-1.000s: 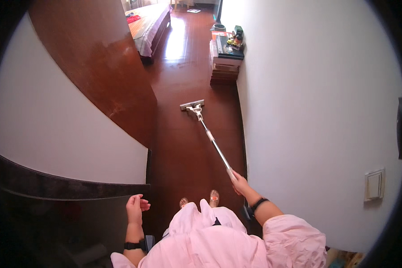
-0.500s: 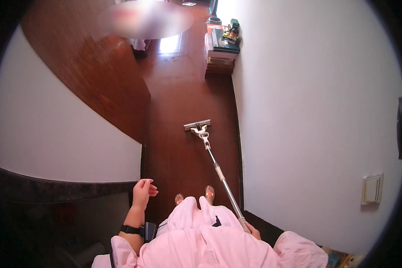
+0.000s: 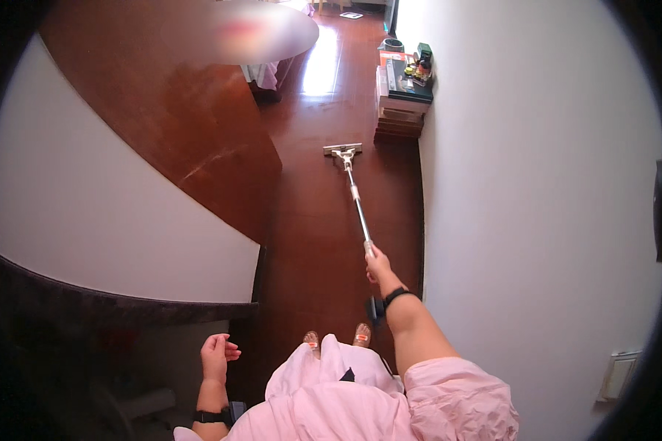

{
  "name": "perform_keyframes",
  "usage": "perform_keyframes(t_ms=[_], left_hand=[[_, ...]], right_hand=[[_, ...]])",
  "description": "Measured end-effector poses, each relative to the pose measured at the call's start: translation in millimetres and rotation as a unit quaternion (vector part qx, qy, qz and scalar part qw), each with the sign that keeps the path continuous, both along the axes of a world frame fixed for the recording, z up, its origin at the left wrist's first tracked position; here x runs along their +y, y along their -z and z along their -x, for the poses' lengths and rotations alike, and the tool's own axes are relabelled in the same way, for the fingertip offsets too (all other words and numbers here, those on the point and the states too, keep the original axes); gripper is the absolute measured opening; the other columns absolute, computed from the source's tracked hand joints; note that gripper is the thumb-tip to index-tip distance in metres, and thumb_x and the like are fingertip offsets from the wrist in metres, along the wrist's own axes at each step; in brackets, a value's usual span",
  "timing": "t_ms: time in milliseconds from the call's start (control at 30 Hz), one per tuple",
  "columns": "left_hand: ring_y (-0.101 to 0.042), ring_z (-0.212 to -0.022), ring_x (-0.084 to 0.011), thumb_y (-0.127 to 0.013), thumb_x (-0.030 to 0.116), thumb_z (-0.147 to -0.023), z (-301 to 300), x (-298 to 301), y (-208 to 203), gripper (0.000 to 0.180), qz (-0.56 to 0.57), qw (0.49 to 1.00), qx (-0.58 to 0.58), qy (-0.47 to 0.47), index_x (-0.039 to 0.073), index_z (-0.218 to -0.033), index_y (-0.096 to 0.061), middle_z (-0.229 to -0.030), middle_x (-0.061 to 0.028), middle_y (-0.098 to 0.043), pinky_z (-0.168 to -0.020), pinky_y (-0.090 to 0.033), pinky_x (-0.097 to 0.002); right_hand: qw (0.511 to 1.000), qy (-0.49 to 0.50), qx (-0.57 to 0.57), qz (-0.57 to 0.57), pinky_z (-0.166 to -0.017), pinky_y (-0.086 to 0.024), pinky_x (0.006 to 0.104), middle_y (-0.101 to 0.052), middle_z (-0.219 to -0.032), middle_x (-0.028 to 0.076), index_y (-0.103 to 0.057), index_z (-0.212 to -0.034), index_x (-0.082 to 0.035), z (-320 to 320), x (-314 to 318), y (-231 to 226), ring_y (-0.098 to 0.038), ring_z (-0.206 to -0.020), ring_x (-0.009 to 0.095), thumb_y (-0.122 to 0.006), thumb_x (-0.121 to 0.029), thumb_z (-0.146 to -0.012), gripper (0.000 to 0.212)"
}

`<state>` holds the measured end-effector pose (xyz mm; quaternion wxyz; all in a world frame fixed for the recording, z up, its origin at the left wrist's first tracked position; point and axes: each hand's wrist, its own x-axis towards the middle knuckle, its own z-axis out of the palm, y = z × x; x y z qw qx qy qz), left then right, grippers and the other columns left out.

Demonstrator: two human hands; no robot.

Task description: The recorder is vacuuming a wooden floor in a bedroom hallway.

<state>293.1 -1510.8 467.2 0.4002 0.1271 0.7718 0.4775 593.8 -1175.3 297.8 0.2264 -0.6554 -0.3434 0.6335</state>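
My right hand (image 3: 377,264) is wrapped round the upper grip of a long-handled mop (image 3: 360,211), arm stretched forward. The mop's silver pole runs away from me to a flat, narrow grey-white head (image 3: 343,149), which rests on the dark reddish-brown wooden floor (image 3: 324,242). The underside of that head is hidden. At my left side my left hand (image 3: 218,358) hangs in the air, fingers loosely bent and a little apart, with nothing in it. Each forearm has a black strap with a small dark device.
A stack of books (image 3: 401,106) with small bottles and a cup on top stands against the white right wall (image 3: 537,169). On the left are a brown wooden door (image 3: 176,110) and a dark-edged ledge (image 3: 125,301). Beyond the door, draped pinkish cloth (image 3: 265,76) hangs low.
My right hand has swung forward from beside my hip, pushing the mop head farther away along the floor. My left hand has dropped slightly, and the view has shifted a little.
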Motion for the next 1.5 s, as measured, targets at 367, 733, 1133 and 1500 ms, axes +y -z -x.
perform_keyframes(t_ms=[367, 733, 1133, 1500], left_hand=[[-0.062, -0.060, -0.0170, -0.044, 0.025, -0.096, 29.4, 20.3, 33.3, 0.024, -0.074, 0.994, -0.068, 0.038, 0.004, -0.099, -0.055, -0.073, -0.0067, -0.062, -0.054, -0.052, -0.0300], [-0.063, -0.061, -0.0163, -0.046, 0.023, -0.095, 28.4, 87.0, 46.4, 0.022, -0.087, 0.977, -0.133, 0.146, 0.004, -0.097, -0.057, -0.073, -0.0070, -0.062, -0.056, -0.051, -0.0267], [-0.062, -0.059, -0.0167, -0.046, 0.019, -0.094, 32.3, 28.7, 31.7, 0.019, -0.050, 0.997, -0.063, 0.021, 0.003, -0.098, -0.056, -0.073, -0.0076, -0.062, -0.053, -0.052, -0.0279], [-0.061, -0.060, -0.0159, -0.044, 0.024, -0.096, 23.6, -33.1, 9.5, 0.025, -0.022, 0.997, -0.016, -0.074, 0.003, -0.099, -0.055, -0.073, -0.0078, -0.061, -0.054, -0.051, -0.0270]], right_hand=[[0.988, -0.129, -0.076, -0.039, -0.032, -0.037, 0.0305, -0.046, -0.056, 0.004, -0.030, -0.140, -0.029, -65.1, -149.5, -34.0, -0.044, -0.037, 0.014, -0.050, -0.010, -0.082, 0.065], [0.976, -0.080, -0.189, 0.072, -0.096, -0.039, 0.0303, -0.052, -0.128, 0.014, -0.044, -0.134, -0.012, -174.8, -412.3, -125.3, -0.052, -0.114, 0.021, -0.071, -0.017, -0.074, 0.066], [0.987, -0.123, -0.073, -0.072, -0.038, -0.038, 0.0312, -0.054, -0.064, 0.006, -0.042, -0.135, -0.024, -78.3, -151.8, -33.5, -0.046, -0.041, 0.013, -0.056, -0.009, -0.079, 0.060], [0.988, -0.138, -0.066, 0.010, -0.040, -0.041, 0.0339, -0.051, -0.076, 0.007, -0.032, -0.137, -0.038, 50.8, 22.9, -41.4, -0.048, -0.054, 0.017, -0.051, -0.020, -0.089, 0.055]])
